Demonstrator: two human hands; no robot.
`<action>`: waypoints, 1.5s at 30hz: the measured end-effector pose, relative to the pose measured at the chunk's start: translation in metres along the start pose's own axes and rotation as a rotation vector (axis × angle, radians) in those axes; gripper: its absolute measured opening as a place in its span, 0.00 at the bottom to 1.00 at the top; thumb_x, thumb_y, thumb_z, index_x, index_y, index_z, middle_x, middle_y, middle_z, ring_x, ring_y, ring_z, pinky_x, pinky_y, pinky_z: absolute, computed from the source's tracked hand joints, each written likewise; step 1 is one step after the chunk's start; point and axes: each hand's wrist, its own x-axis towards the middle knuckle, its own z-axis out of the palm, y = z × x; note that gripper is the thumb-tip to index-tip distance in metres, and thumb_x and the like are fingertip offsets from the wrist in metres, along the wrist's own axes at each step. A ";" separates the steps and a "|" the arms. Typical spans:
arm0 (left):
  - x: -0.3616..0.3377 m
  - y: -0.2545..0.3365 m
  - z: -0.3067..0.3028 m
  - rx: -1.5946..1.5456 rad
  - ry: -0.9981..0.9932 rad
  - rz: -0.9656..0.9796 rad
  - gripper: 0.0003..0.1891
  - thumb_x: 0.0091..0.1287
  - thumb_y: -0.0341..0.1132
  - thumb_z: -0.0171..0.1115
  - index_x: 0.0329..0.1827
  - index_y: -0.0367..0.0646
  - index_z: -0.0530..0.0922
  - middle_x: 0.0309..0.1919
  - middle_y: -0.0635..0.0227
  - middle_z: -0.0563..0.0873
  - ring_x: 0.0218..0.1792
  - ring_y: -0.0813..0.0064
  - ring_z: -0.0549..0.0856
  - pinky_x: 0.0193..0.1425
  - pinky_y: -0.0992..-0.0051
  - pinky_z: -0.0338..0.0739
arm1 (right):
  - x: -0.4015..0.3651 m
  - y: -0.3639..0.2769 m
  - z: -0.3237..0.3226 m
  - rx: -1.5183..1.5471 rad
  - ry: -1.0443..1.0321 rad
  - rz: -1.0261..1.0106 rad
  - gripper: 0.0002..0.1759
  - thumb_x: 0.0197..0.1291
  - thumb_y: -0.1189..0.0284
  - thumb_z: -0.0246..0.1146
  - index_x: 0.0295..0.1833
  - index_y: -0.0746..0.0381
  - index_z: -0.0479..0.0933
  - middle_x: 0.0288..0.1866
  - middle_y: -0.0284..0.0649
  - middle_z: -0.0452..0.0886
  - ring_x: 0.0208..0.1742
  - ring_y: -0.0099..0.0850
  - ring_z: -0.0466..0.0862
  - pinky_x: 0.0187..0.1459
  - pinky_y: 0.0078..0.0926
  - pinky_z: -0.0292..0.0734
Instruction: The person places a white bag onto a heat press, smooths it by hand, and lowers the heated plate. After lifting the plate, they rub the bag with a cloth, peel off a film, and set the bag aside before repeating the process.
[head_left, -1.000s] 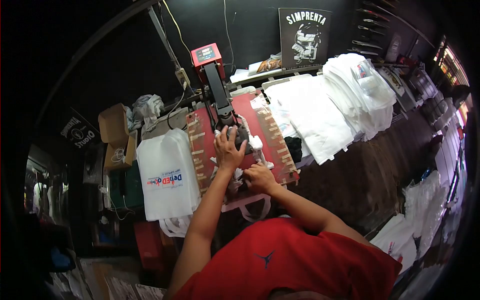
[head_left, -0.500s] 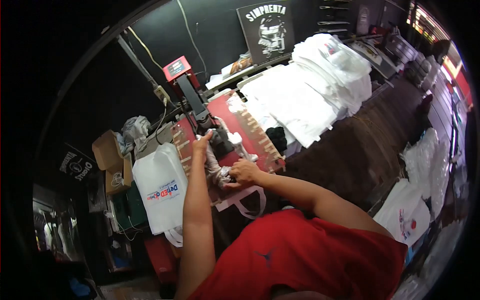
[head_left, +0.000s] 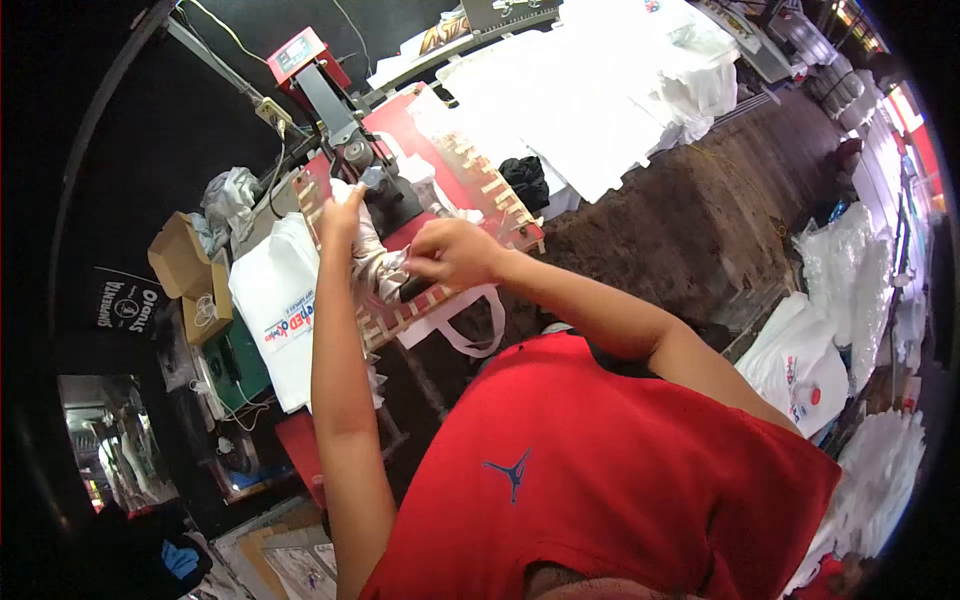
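My left hand [head_left: 343,212] is closed on the upper end of a pale cloth wrapping [head_left: 367,245] along the left side of the press. My right hand [head_left: 450,253] is closed at the near end of that wrapping, beside a dark handle; what lies between its fingers is too small to make out. The heat press [head_left: 337,112] has a red control box [head_left: 298,58] at its back end. Beneath both hands lies a red board [head_left: 460,165] with tape strips along its edges. Another pale wrapped bar [head_left: 425,178] lies on the right of the press.
White printed bags [head_left: 275,290] hang left of the board, near an open cardboard box [head_left: 190,270]. Piled white bags [head_left: 570,100] and a black cloth [head_left: 524,183] are at the right. Plastic-wrapped bags [head_left: 795,350] lie far right. A white strap [head_left: 478,345] hangs below the board.
The view has shifted, so the press and board appear farther left and higher. My right hand has lifted slightly from the wrapping's near end, and a dark handle now shows there.
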 end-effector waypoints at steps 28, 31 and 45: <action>-0.284 0.037 0.117 -0.343 -0.929 0.004 0.17 0.80 0.39 0.57 0.64 0.39 0.78 0.51 0.67 0.86 0.54 0.77 0.83 0.58 0.76 0.77 | -0.106 0.302 -0.091 0.609 0.332 0.874 0.25 0.57 0.60 0.70 0.57 0.62 0.82 0.46 0.44 0.89 0.45 0.35 0.89 0.47 0.33 0.84; -0.265 0.065 0.138 -0.469 -1.046 0.076 0.16 0.80 0.37 0.56 0.64 0.38 0.78 0.54 0.66 0.85 0.58 0.75 0.82 0.62 0.74 0.75 | -0.157 0.233 -0.131 1.118 0.409 1.030 0.23 0.61 0.56 0.67 0.56 0.59 0.82 0.46 0.40 0.89 0.43 0.30 0.89 0.43 0.33 0.85; -0.268 0.085 0.185 -0.183 -0.335 0.629 0.43 0.47 0.34 0.84 0.68 0.47 0.71 0.56 0.53 0.78 0.57 0.47 0.81 0.61 0.57 0.78 | -0.205 0.088 -0.028 1.227 0.439 0.984 0.22 0.74 0.54 0.59 0.58 0.61 0.81 0.48 0.38 0.86 0.44 0.29 0.87 0.48 0.31 0.83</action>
